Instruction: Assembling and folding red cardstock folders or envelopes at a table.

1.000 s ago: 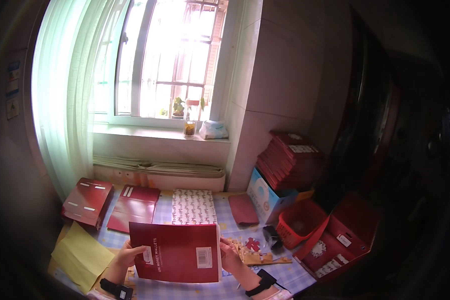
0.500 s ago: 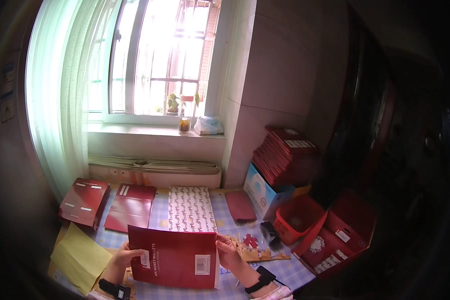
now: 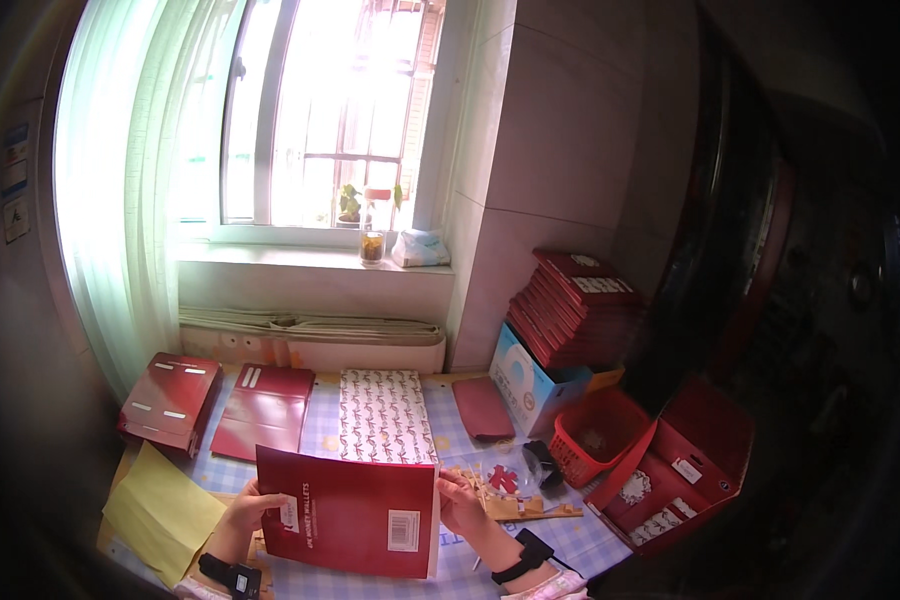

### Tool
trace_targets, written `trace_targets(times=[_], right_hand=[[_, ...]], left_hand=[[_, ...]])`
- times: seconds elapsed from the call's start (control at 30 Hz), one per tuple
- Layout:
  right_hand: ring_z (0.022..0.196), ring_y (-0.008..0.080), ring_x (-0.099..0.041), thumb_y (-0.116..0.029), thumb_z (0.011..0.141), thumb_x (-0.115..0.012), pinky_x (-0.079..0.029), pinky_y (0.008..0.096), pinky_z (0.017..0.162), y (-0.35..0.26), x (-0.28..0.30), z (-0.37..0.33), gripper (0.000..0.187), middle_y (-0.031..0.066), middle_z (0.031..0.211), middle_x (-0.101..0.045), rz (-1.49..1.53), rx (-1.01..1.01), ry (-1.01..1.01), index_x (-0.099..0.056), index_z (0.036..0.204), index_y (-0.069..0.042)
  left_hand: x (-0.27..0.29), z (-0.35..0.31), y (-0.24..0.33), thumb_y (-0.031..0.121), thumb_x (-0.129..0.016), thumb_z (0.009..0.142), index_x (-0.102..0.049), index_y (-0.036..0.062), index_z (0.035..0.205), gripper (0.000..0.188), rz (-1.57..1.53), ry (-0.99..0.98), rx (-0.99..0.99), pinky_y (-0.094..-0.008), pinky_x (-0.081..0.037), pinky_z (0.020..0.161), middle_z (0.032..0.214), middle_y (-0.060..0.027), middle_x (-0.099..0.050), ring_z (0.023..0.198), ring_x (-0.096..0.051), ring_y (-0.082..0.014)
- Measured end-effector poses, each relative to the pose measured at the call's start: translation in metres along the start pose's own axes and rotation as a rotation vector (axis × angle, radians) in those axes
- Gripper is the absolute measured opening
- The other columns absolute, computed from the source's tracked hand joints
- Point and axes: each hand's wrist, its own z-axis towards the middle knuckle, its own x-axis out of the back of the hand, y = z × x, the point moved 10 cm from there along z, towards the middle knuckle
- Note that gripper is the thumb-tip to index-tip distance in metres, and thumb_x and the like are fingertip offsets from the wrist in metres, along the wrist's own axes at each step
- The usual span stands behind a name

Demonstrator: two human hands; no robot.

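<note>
A flat, dark red cardboard sleeve (image 3: 345, 520) is held up in front of me, with a white barcode label near its right side. My left hand (image 3: 245, 518) grips its left edge, the thumb lying over the front by a small white patch. At the upper right corner my right hand (image 3: 462, 502) pinches the edge between thumb and fingers. Behind the sleeve lies a white sheet with a repeating dark pattern (image 3: 382, 415), its near end hidden. To its left are an opened-out red card (image 3: 262, 412) and a stack of red card pieces (image 3: 170, 400).
Yellow paper (image 3: 160, 515) lies at the left on the checked tablecloth. On the right are a red plastic basket (image 3: 598, 430), an open red box (image 3: 670, 480), and a blue-white box (image 3: 530, 380) bearing stacked red packets (image 3: 575, 310). Red and tan scraps (image 3: 505, 480) lie near my right hand.
The view has shifted very slightly. Both hands keep hold of the red sleeve, which stays almost in the same place and at the same tilt.
</note>
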Motion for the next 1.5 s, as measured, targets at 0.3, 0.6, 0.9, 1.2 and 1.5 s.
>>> trace_targets(times=[0.3,0.6,0.9,1.2,1.5], right_hand=[[0.084,0.0105,-0.057,-0.013,0.089,-0.048,-0.045,0.0235,0.072,-0.004,-0.007,0.000,0.025,0.0058,0.099,-0.060,-0.065,0.044,0.041,-0.053,0.109,0.000],[0.091,0.0093,-0.055,-0.017,0.091,-0.046,-0.043,0.0215,0.078,-0.005,0.007,-0.001,0.027,0.0050,0.103,-0.059,-0.245,0.067,0.158,-0.052,0.111,-0.001],[0.088,0.0097,-0.056,-0.016,0.090,-0.048,-0.044,0.0206,0.075,-0.003,0.014,-0.002,0.027,0.0059,0.101,-0.060,-0.249,0.100,0.233,-0.052,0.111,0.000],[0.090,0.0085,-0.053,-0.016,0.091,-0.045,-0.043,0.0212,0.081,0.004,0.019,-0.001,0.037,0.0053,0.106,-0.056,-0.697,0.049,0.296,-0.042,0.123,0.003],[0.094,0.0091,-0.054,-0.009,0.089,-0.046,-0.044,0.0236,0.082,0.015,-0.001,0.004,0.039,0.0047,0.112,-0.054,-0.497,-0.102,0.105,-0.040,0.126,0.001]], left_hand=[[0.002,0.000,-0.003,-0.005,-0.058,0.073,-0.055,0.0015,0.104,0.032,-0.040,-0.010,0.012,-0.0335,-0.051,0.072,0.097,-0.0121,-0.061,0.084,-0.062,-0.0197],[0.002,0.001,0.001,-0.004,-0.058,0.075,-0.054,0.0029,0.106,0.032,0.011,0.001,-0.012,-0.0341,-0.051,0.073,0.098,-0.0111,-0.061,0.086,-0.061,-0.0193],[0.005,0.000,-0.003,-0.004,-0.059,0.075,-0.055,0.0032,0.105,0.031,0.000,0.008,0.007,-0.0337,-0.051,0.072,0.097,-0.0110,-0.061,0.085,-0.061,-0.0189],[0.006,0.006,0.012,0.004,-0.058,0.077,-0.057,0.0028,0.101,0.024,0.019,0.133,-0.111,-0.0327,-0.052,0.068,0.092,-0.0099,-0.063,0.079,-0.062,-0.0180],[-0.002,0.005,0.026,0.005,-0.055,0.079,-0.056,0.0032,0.102,0.023,-0.054,0.161,-0.150,-0.0328,-0.053,0.065,0.091,-0.0097,-0.063,0.077,-0.063,-0.0198]])
